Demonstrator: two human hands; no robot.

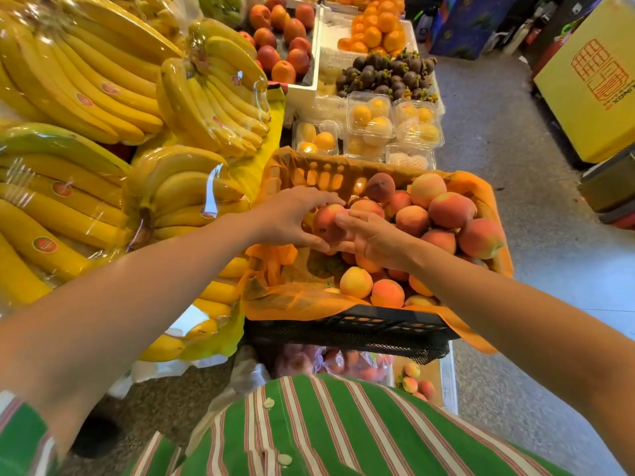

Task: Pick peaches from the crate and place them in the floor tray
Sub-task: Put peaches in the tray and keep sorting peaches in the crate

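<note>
The peach (324,221) you are after sits high on the left side of the pile in the crate (360,326), a black slatted box lined with an orange plastic sheet (285,304), and it touches its neighbours below and to the right. Treat it as light but soft: ripe flesh under thin fuzzy skin will likely bruise under fingertip pressure, and the fuzz gives you enough friction that you need no squeeze. Take it across its widest part, cupped rather than pinched, so the load spreads over the pads. Your left hand (287,218) curls over it from the left, fingers arched across the top and thumb tucked beneath. Your right hand (374,238) closes on it from the right, forefinger on the upper flank and thumb low, so both hands grip this one fruit between them, each only partly closed to the fruit's curve. Lifting it may let the other peaches (450,211) heaped to the right settle or roll, so raise it straight up. The floor tray (431,372) appears to be the brown surface low at the right, below the crate, with a few peaches on it, though most of it is hidden.
</note>
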